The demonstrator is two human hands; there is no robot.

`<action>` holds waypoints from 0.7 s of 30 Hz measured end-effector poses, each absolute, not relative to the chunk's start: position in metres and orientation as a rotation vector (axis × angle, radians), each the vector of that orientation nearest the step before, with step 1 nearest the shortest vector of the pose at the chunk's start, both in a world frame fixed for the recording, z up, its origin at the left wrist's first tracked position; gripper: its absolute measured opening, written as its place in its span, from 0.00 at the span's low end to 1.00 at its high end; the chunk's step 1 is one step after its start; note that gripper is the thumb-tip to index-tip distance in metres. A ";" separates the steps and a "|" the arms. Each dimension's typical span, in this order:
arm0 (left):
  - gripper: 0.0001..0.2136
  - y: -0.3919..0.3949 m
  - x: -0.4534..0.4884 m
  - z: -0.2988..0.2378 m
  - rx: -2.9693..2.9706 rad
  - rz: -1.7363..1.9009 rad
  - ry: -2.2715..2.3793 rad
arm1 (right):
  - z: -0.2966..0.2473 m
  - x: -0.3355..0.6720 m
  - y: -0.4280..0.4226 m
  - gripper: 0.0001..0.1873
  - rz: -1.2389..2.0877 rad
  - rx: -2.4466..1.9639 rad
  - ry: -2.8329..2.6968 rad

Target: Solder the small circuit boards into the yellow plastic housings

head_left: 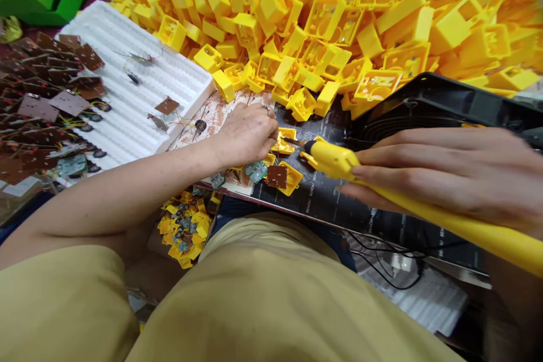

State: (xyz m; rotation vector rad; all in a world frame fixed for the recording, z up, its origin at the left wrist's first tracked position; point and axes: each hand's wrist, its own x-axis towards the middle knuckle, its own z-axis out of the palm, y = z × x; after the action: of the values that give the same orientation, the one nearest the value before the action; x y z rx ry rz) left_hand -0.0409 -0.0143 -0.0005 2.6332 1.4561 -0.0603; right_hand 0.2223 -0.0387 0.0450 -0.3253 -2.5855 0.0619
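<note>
Head view: the right hand (449, 172) is clasping a yellow tool (335, 159), whose dark tip is pointing at a small yellow casing (287, 148) on the black mat (328, 201). The left hand (250, 131) is curling beside that casing; I cannot tell whether its fingers are pinching it. A brown circuit board (276, 177) is lying nearer the mat's front edge.

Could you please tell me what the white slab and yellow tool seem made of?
White slab: probably polystyrene foam, matte, judging by its grainy, ridged surface.
Yellow tool: body likely plastic, smooth, seemingly satin, given its even colour and rounded edges.
</note>
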 end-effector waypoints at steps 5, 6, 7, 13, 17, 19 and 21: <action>0.11 -0.014 -0.040 0.002 2.585 -0.129 1.479 | 0.042 0.230 -0.045 0.08 0.103 -0.432 -2.511; 0.11 -0.014 -0.040 0.003 2.582 -0.127 1.479 | 0.041 0.230 -0.046 0.09 0.101 -0.440 -2.502; 0.11 -0.014 -0.040 0.003 2.582 -0.115 1.477 | 0.040 0.230 -0.047 0.09 0.095 -0.447 -2.495; 0.11 -0.015 -0.041 0.001 2.615 -0.072 1.461 | 0.037 0.230 -0.052 0.12 0.133 -0.521 -2.439; 0.11 -0.012 -0.042 -0.001 2.592 -0.114 1.468 | 0.035 0.229 -0.061 0.21 0.178 -0.596 -2.400; 0.11 -0.010 -0.046 0.000 2.586 -0.070 1.468 | 0.034 0.229 -0.069 0.31 0.107 -0.680 -2.371; 0.11 -0.008 -0.050 0.005 2.584 0.058 1.490 | 0.031 0.230 -0.078 0.38 0.018 -0.798 -2.333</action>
State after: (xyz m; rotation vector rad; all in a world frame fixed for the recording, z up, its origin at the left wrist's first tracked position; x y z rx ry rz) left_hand -0.0505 -0.0079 0.0047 2.5841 1.4904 0.0577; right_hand 0.2305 -0.0780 0.0314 -0.7978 -2.3333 0.0175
